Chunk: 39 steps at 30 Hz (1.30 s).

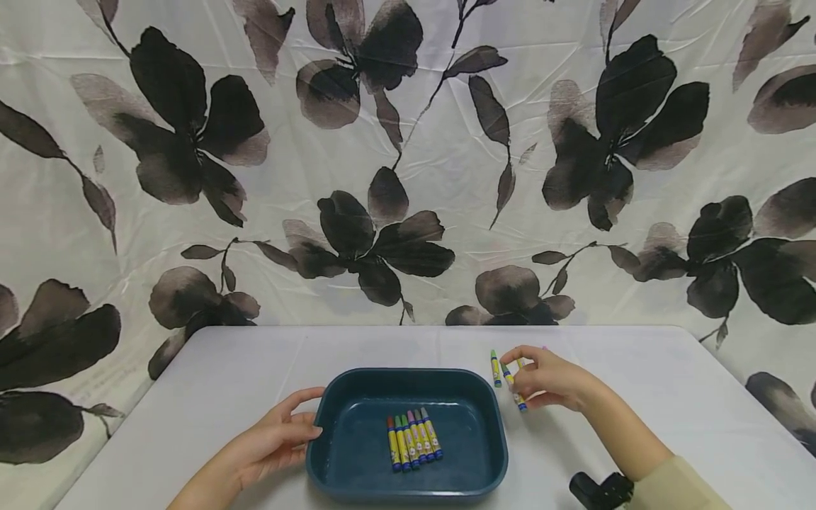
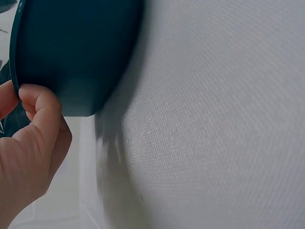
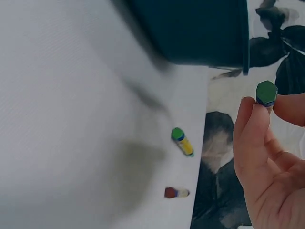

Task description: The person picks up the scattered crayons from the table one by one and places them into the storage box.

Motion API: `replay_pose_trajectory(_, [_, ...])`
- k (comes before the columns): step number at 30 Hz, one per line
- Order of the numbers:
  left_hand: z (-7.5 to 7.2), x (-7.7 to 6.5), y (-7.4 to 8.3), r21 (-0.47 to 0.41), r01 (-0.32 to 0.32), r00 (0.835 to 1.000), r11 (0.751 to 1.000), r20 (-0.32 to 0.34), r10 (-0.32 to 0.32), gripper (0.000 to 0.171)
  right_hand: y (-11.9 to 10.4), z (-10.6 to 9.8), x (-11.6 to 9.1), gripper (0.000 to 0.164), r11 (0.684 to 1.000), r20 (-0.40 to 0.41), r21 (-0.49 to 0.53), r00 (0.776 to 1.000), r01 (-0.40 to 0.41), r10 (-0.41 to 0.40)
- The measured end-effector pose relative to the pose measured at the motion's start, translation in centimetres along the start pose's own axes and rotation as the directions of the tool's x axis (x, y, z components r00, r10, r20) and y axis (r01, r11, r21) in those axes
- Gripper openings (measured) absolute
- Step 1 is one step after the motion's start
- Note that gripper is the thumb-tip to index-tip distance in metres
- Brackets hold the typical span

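A dark teal tray stands on the table with several crayons side by side in it, their wrappers yellow and blue. My left hand pinches the tray's left rim between thumb and fingers; the left wrist view shows this grip at the tray wall. Right of the tray, my right hand pinches a crayon above the table, its green end facing the wrist camera. Beside it a green-tipped crayon lies on the table. Another crayon with a reddish end is partly hidden by the hand in the head view.
White cloth covers the table. Behind it hangs a white curtain with dark flowers. A black device is by the right sleeve.
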<state>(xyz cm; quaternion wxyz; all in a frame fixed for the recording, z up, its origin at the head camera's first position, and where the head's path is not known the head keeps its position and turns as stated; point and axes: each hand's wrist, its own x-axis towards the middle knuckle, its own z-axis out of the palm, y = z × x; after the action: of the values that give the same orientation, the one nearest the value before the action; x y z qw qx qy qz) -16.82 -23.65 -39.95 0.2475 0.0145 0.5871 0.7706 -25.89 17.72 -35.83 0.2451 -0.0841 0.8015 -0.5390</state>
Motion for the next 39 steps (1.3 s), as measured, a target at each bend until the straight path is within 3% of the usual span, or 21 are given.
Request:
replay_pose_trajectory(16, [0.3, -0.4, 0.1, -0.009, -0.012, 1.000, 1.000, 0.025, 0.012, 0.067, -2.4, 1.7, 0.8, 0.053, 0.995, 0.088, 0.068, 0.993, 0.078, -0.084])
replay_pose_trajectory(29, [0.4, -0.3, 0.2, 0.005, 0.000, 1.000, 1.000, -0.024, 0.000, 0.070, -3.6, 2.9, 1.5, 0.052, 0.990, 0.142, 0.086, 0.982, 0.112, -0.123])
replay_pose_trajectory(39, [0.5, -0.3, 0.2, -0.005, 0.001, 1.000, 1.000, -0.023, -0.002, 0.069, -4.5, 4.0, 1.9, 0.051, 0.988, 0.162, 0.089, 0.977, 0.125, -0.138])
